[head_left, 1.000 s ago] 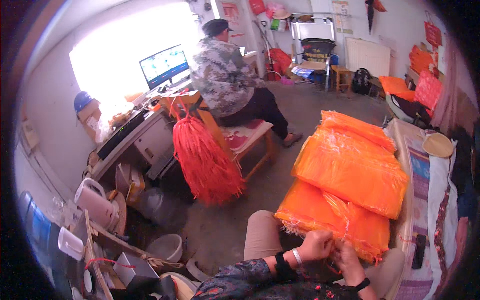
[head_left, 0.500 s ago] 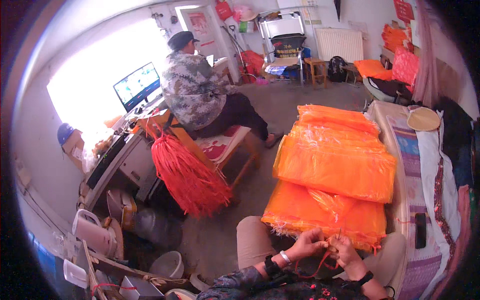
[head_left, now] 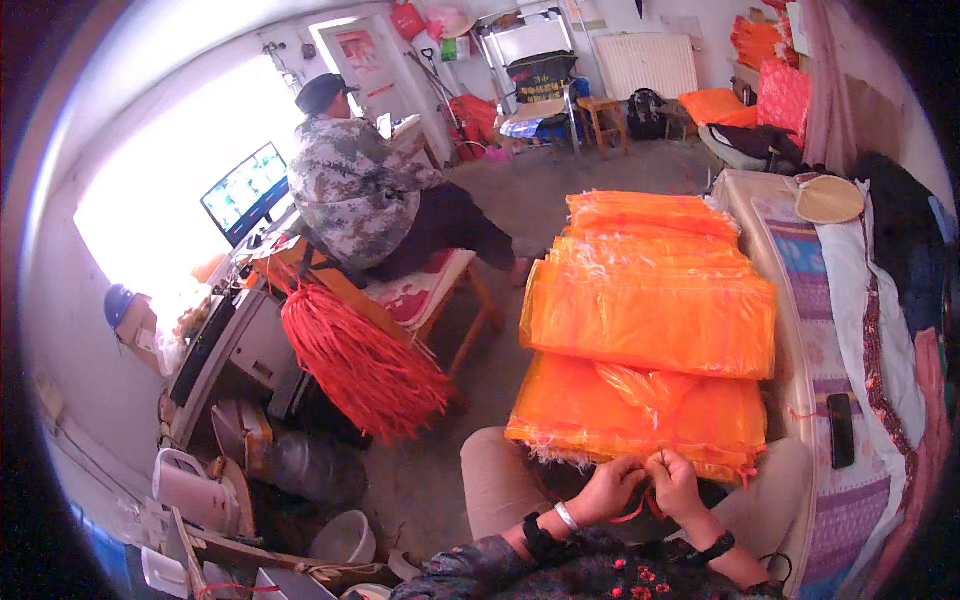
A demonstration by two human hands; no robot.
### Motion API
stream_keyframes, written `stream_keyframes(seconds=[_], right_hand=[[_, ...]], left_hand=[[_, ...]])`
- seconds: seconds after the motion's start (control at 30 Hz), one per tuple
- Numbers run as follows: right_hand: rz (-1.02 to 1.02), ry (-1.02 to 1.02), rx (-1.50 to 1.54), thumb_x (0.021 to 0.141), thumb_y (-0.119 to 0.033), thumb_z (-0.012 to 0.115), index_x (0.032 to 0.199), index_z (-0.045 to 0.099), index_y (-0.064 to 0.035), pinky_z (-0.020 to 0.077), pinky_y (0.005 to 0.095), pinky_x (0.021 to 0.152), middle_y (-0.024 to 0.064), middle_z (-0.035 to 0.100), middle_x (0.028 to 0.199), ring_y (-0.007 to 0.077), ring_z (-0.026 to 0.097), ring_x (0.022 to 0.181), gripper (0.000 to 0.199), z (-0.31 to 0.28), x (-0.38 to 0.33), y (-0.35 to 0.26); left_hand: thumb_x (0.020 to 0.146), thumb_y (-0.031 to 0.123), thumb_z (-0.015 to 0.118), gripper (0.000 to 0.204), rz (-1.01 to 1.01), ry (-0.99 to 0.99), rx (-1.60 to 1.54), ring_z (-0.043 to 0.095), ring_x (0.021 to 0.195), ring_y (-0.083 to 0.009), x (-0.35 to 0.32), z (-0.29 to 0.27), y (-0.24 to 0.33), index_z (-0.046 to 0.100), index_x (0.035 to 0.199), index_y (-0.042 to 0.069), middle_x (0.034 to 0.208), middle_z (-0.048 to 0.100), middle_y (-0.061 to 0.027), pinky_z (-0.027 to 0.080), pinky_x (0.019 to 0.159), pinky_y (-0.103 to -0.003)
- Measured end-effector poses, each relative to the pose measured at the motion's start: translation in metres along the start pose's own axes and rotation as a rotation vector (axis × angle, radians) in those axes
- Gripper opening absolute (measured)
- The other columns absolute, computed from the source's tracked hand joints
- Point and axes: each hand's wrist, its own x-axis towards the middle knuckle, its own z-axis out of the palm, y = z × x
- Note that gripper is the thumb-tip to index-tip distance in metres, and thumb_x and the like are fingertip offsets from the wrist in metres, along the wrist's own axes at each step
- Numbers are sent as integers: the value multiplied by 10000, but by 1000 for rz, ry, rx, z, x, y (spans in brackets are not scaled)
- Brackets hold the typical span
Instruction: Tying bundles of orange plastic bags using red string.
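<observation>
My left hand point(head_left: 606, 488) and my right hand point(head_left: 676, 483) meet over my lap, both pinching the near frayed edge of an orange mesh bag point(head_left: 640, 415) and a thin red string point(head_left: 634, 514) that loops below my fingers. The bag lies on my knees at the front of a tall stack of orange mesh bags point(head_left: 655, 300). A bracelet sits on my left wrist and a dark band on my right.
A bundle of red strings point(head_left: 365, 365) hangs off a wooden chair point(head_left: 440, 300), where another person point(head_left: 375, 205) sits facing a monitor point(head_left: 245, 190). A bed point(head_left: 850, 330) with a phone point(head_left: 840, 430) runs along the right. Buckets and jugs point(head_left: 200, 490) stand at lower left.
The view has tilted so the room sits higher and the stack nearer. My hands stay together at the bag's edge, shifted slightly right, fingers working the string.
</observation>
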Motion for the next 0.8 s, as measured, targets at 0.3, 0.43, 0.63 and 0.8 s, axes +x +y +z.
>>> stream_keyframes(seconds=[0.3, 0.43, 0.63, 0.8], right_hand=[[122, -85, 220, 842, -118, 471, 751, 482, -51, 369, 247, 530, -6, 455, 620, 91, 444, 580, 114, -7, 7, -21], [217, 2, 438, 824, -117, 514, 795, 474, -85, 339, 203, 507, -57, 456, 676, 48, 416, 575, 59, -24, 18, -8], [229, -54, 3, 790, -169, 570, 808, 546, -68, 403, 232, 536, -3, 532, 662, 95, 494, 586, 105, -73, 46, -29], [-124, 186, -965, 758, -181, 597, 865, 608, -37, 466, 311, 579, 100, 630, 758, 230, 606, 661, 179, -78, 95, -69]], left_hand=[[848, 162, 541, 168, -249, -119, -497, 452, 525, -41, 13, -10, 29, 592, 749, 36, 618, 555, 19, 378, 441, -206], [846, 164, 528, 231, -373, -179, -687, 396, 433, -44, 12, -13, 22, 516, 634, 72, 514, 477, 28, 290, 393, -195], [847, 138, 508, 174, -359, -101, -441, 493, 474, -98, 42, -34, 19, 503, 691, 61, 534, 508, -19, 389, 438, -217], [872, 237, 428, 223, -719, -22, -1017, 558, 565, -211, 95, -55, -24, 474, 827, 24, 614, 546, -119, 481, 523, -361]])
